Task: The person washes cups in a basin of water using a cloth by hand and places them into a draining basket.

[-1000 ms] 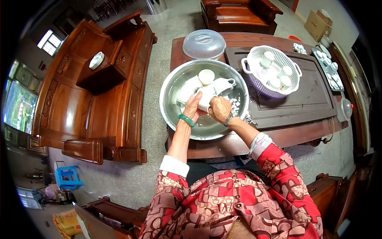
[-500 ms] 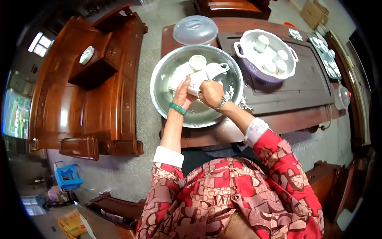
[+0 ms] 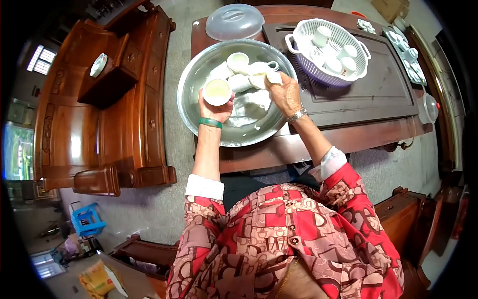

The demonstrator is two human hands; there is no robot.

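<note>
My left hand [image 3: 213, 112] is wrapped round a white cup [image 3: 217, 92], whose round mouth faces up toward me. In my right hand [image 3: 286, 94] I pinch a white cloth [image 3: 273, 78] near the right side of the metal basin [image 3: 185, 117]. Both hands are over the basin, which has water in its bottom. Another white cup [image 3: 238, 61] is in the basin beyond my left hand. A white pitcher with a handle [image 3: 271, 65] lies partly hidden behind the cloth, among other white ware.
A white colander [image 3: 368, 52] over a purple basket holds several white cups on the dark tea tray [image 3: 343, 112]. A translucent lid [image 3: 235, 22] lies behind the basin. Farther right is a tray of small cups [image 3: 408, 55]. A wooden bench [image 3: 99, 114] stands at the left.
My left hand has moved left and turned the cup's mouth upward. My right hand has drawn away to the right, and the cloth now shows in it. The view has shifted slightly.
</note>
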